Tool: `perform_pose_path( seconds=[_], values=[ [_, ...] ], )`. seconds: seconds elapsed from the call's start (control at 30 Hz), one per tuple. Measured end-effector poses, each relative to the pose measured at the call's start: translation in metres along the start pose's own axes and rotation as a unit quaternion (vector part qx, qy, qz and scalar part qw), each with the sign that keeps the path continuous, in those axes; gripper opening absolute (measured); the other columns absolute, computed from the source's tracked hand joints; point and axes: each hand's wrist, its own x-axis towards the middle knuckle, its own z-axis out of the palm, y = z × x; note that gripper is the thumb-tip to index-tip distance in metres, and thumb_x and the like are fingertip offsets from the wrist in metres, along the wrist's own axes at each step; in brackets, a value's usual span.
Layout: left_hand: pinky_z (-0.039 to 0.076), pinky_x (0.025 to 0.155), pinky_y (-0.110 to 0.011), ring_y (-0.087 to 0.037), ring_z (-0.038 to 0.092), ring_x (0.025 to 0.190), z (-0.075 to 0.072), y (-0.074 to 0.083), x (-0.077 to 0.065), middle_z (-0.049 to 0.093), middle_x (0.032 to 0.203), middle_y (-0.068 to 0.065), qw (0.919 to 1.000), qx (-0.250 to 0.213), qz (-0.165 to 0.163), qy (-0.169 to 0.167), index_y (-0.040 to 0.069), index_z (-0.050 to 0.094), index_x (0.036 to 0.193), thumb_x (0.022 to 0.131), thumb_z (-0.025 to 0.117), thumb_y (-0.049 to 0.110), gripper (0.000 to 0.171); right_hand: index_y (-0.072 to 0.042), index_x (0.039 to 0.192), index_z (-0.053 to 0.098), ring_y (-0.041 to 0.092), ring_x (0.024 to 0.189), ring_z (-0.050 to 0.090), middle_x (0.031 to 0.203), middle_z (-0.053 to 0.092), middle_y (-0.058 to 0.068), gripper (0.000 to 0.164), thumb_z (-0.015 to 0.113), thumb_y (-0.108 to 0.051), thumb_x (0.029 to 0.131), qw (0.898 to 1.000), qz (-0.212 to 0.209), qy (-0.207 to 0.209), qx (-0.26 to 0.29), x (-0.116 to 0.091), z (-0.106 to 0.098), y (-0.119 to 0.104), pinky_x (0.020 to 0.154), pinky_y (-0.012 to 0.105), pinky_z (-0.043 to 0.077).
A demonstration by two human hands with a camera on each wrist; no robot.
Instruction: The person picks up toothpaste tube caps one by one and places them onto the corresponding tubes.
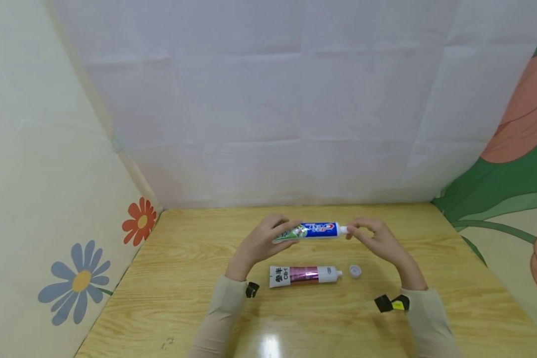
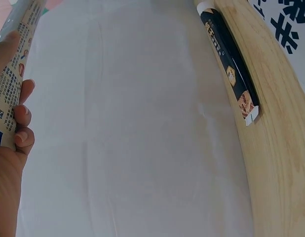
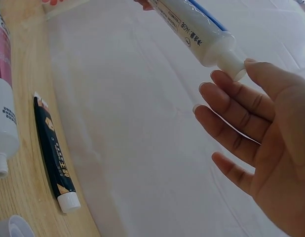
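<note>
My left hand [image 1: 261,238] grips the lower end of a blue, green and white toothpaste tube [image 1: 319,229], held level above the table. At the tube's other end, my right hand [image 1: 380,241] pinches the small white cap [image 3: 231,65] between thumb and index finger. The other right fingers spread loosely in the right wrist view. Nearer me, a pink and white toothpaste tube [image 1: 304,275] lies on the table, its nozzle bare. A loose white cap [image 1: 355,271] sits just right of that nozzle.
A black toothpaste tube [image 3: 53,148] with a white cap lies near the table's back edge in both wrist views. White sheeting [image 1: 268,124] hangs behind the wooden table [image 1: 197,308]. Flower-patterned walls stand at both sides.
</note>
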Motion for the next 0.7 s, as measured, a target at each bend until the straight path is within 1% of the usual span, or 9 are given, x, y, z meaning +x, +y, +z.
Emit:
perform_pose_path(
  seconds=[0.07,0.2,0.4,0.53,0.57,0.7],
  values=[
    [0.047,0.074,-0.021,-0.012,0.052,0.084,0.000,0.000,0.000,0.057,0.097,-0.004,1.0000,-0.001,0.000,0.000,0.013,0.056,0.127,0.077,0.076,0.022,0.055,-0.009,0.084,0.066,0.011,0.085,0.059,0.082,0.066,0.007,0.018,0.052,0.000,0.092,1.000,-0.002,-0.002,-0.001,0.001,-0.002,-0.008,0.083,0.047,0.045],
    [0.047,0.074,-0.021,-0.012,0.052,0.085,-0.001,0.000,0.000,0.057,0.097,-0.004,1.0000,-0.004,0.000,0.002,0.013,0.056,0.127,0.076,0.076,0.021,0.055,-0.009,0.084,0.065,0.013,0.083,0.060,0.080,0.065,0.006,0.019,0.051,0.000,0.093,1.000,0.000,-0.005,0.003,0.001,-0.002,-0.011,0.082,0.046,0.046],
    [0.047,0.073,-0.021,-0.012,0.053,0.083,-0.001,-0.001,-0.001,0.057,0.096,-0.004,1.0000,-0.003,0.003,0.004,0.013,0.056,0.127,0.076,0.077,0.022,0.056,-0.011,0.080,0.064,0.015,0.079,0.060,0.079,0.064,0.003,0.023,0.050,0.001,0.093,1.000,-0.007,-0.005,0.004,0.001,0.001,-0.010,0.077,0.033,0.047],
    [0.046,0.072,-0.020,-0.011,0.052,0.082,0.000,-0.002,-0.002,0.057,0.095,-0.003,1.0000,-0.005,0.003,0.005,0.013,0.057,0.126,0.075,0.077,0.021,0.056,-0.012,0.078,0.063,0.015,0.076,0.059,0.076,0.063,0.003,0.025,0.049,0.002,0.093,1.000,-0.016,-0.003,0.006,0.002,0.002,-0.010,0.073,0.029,0.048],
    [0.046,0.072,-0.019,-0.011,0.052,0.082,0.000,-0.002,-0.003,0.057,0.095,-0.003,1.0000,-0.006,0.003,0.005,0.013,0.057,0.126,0.075,0.077,0.021,0.056,-0.012,0.078,0.063,0.015,0.076,0.059,0.076,0.063,0.004,0.026,0.049,0.002,0.093,1.000,-0.017,-0.003,0.009,0.002,0.002,-0.010,0.073,0.029,0.047],
    [0.046,0.073,-0.019,-0.011,0.052,0.083,-0.001,-0.002,-0.003,0.057,0.095,-0.003,0.9999,-0.009,0.004,0.006,0.013,0.057,0.126,0.075,0.077,0.021,0.055,-0.018,0.076,0.061,0.012,0.075,0.056,0.075,0.061,-0.003,0.029,0.047,-0.002,0.095,1.000,-0.018,-0.005,0.016,0.002,0.007,0.010,0.071,0.028,0.046]
  ],
)
